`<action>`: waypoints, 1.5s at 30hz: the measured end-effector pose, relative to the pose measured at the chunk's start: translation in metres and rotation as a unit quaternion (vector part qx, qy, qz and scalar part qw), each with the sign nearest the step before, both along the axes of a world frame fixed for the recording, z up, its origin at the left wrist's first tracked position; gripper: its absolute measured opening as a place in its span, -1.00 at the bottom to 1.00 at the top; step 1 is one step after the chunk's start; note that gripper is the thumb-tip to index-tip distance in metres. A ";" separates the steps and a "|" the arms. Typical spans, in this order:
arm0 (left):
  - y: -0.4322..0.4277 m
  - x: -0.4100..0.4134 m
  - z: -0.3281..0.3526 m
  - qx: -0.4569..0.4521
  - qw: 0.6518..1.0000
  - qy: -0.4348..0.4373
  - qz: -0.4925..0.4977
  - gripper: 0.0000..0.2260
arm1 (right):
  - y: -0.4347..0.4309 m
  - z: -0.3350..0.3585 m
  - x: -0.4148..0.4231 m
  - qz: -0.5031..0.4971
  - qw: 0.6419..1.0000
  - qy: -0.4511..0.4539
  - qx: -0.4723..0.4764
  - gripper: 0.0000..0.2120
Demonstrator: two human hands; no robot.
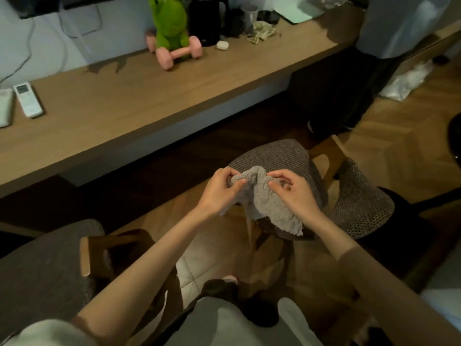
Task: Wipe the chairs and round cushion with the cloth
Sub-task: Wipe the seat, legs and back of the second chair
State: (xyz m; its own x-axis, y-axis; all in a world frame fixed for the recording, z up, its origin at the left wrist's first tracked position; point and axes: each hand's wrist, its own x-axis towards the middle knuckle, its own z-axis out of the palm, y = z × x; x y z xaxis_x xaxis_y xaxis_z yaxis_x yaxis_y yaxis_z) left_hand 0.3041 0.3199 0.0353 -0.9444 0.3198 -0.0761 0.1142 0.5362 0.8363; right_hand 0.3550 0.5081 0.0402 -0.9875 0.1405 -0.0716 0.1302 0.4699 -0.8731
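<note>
Room: You face a long wooden desk [149,96] set against the wall. On it are a green frog plush [169,21], a pink dumbbell [178,52] and a black kettle [207,18], with a white remote [27,99] near its left end.
Chairs: One grey-seated chair [272,153] stands straight ahead of you, partly under the desk edge. A second chair [42,265] is at your lower left.
Round cushion: You cannot tell which item this is. A mesh-patterned pad [361,203] sits just beside the front chair on the right, and it may be that chair's backrest instead.
Cloth: The grey cloth [259,198] is bunched between your hands in the air above the near side of the front chair's seat. Its lower edge hangs loose and does not appear to touch the seat.
Left hand: Your left hand [219,191] has its fingers curled and pinches the cloth's upper left fold with thumb and fingertips.
Right hand: Your right hand [291,193] does the same on the upper right fold, with the thumb on top of the fabric.
Done: No seat shows a wiped mark, so you cannot confirm that any surface is finished.
Left: You look to be gathering or refolding the cloth. Both chairs and the cushion should probably count as pending.
</note>
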 end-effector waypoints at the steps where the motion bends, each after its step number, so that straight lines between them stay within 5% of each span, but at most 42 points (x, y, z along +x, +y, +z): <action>1: 0.011 -0.004 -0.003 0.002 1.000 -0.015 -0.006 -0.92 | 0.012 -0.004 -0.003 -0.004 1.000 -0.005 0.001 -0.83; 9: 0.085 -0.008 -0.040 0.009 0.998 -0.059 0.036 -0.95 | 0.093 -0.047 -0.027 0.013 0.999 -0.037 0.014 -0.88; 16: 0.195 0.052 -0.059 0.013 0.985 -0.121 0.118 -0.88 | 0.199 -0.064 -0.014 0.195 0.978 -0.045 0.052 -0.87; 21: 0.264 0.109 -0.072 -0.047 0.984 -0.168 0.041 -0.76 | 0.291 -0.081 0.011 0.306 0.935 -0.067 0.165 -0.79; 27: 0.300 0.132 -0.114 -0.303 0.946 -0.081 -0.081 -0.10 | 0.347 -0.116 0.041 0.454 0.817 -0.079 0.347 -0.08; 33: 0.296 0.120 -0.143 -0.274 0.962 -0.003 -0.006 -0.38 | 0.355 -0.140 0.028 0.462 0.788 0.070 0.401 -0.09; 39: 0.287 0.122 -0.154 -0.207 0.976 0.059 -0.028 -0.61 | 0.356 -0.149 0.030 0.453 0.812 0.157 0.332 -0.25; 45: 0.244 0.149 -0.157 -0.171 0.981 0.085 -0.022 -0.64 | 0.315 -0.161 0.065 0.447 0.811 0.260 0.274 -0.36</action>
